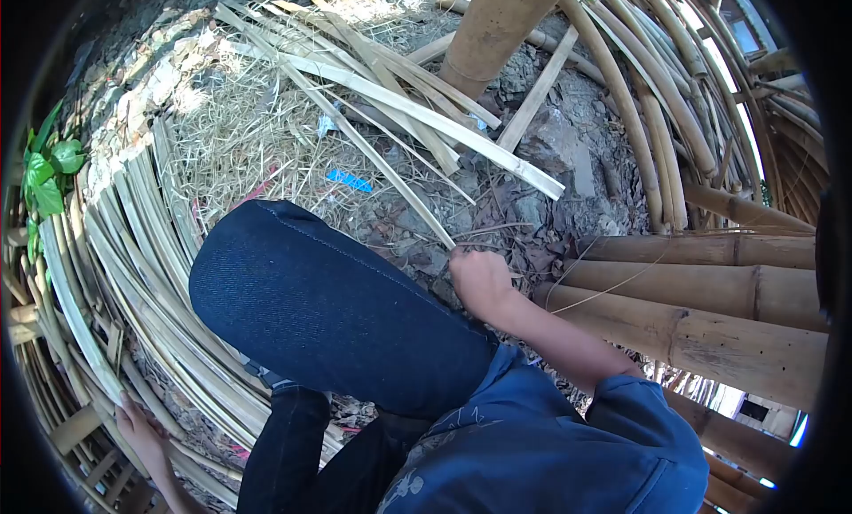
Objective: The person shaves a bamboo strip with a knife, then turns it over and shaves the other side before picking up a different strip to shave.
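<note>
My right hand [479, 283] is closed around the near end of a long, thin bamboo strip [364, 150], which runs up and left over a loose heap of split bamboo strips [408, 97]. Down at the lower left, my left hand [142, 436] is closed at the end of a pale bamboo strip [78, 314] that slants away from it; its fingers are partly hidden. Beside that hand lies a large bundle of split bamboo strips [160, 274], side by side. My bent knee in dark jeans is between the two hands.
Thick bamboo poles [710, 301] lie at the right, and an upright bamboo post [497, 35] stands at the top. More poles [683, 97] curve along the right. Shavings [231, 132], stones and a blue scrap [350, 179] cover the ground. Green leaves [49, 172] grow at the left.
</note>
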`<action>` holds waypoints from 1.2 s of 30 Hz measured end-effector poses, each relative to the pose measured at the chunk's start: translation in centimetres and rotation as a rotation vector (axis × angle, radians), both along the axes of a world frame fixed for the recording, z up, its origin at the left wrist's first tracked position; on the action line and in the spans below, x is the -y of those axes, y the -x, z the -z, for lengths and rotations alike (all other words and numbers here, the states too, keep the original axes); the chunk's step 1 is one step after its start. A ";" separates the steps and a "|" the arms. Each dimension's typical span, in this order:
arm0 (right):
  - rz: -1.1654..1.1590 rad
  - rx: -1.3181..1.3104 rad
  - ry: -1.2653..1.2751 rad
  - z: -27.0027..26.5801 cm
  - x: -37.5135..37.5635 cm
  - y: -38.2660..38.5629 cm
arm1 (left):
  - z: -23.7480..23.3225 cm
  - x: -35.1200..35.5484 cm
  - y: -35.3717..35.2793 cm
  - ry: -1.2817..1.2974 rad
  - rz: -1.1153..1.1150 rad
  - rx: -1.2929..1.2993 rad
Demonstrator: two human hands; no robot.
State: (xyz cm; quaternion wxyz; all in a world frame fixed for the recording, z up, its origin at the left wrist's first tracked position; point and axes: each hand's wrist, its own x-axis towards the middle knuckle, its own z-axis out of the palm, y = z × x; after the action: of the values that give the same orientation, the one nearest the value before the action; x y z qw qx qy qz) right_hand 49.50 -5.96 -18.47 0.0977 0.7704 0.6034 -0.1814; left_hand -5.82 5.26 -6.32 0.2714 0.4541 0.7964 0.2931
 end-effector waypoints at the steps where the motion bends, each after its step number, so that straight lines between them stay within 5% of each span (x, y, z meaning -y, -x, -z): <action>1: 0.002 -0.005 -0.002 0.8 0.5 0.0 | 0.0 0.1 -0.1 -0.018 -0.002 -0.018; 6: -0.224 -0.030 -0.037 4.5 3.0 -0.2 | -0.5 0.5 0.3 0.021 0.016 -0.031; 16: -0.020 0.032 0.077 1.0 1.5 0.3 | -0.2 0.4 -0.1 -0.043 -0.027 -0.032; 19: -0.272 -0.077 0.135 3.2 1.8 0.4 | -0.4 -0.1 0.3 -0.068 -0.008 -0.038; 25: -0.077 -0.071 0.179 0.9 0.6 -2.0 | -0.2 0.1 0.3 -0.067 -0.011 -0.017; 36: 0.364 -0.892 -0.103 -12.4 -5.2 -3.3 | -1.7 0.2 -0.4 -0.073 0.053 -0.080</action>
State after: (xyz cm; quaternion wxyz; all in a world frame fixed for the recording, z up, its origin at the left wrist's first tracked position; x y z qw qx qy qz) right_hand 52.82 -0.77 -6.05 -0.2419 0.7144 0.4501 -0.4781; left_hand -5.46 5.10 -4.64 0.2301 0.4960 0.7832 0.2961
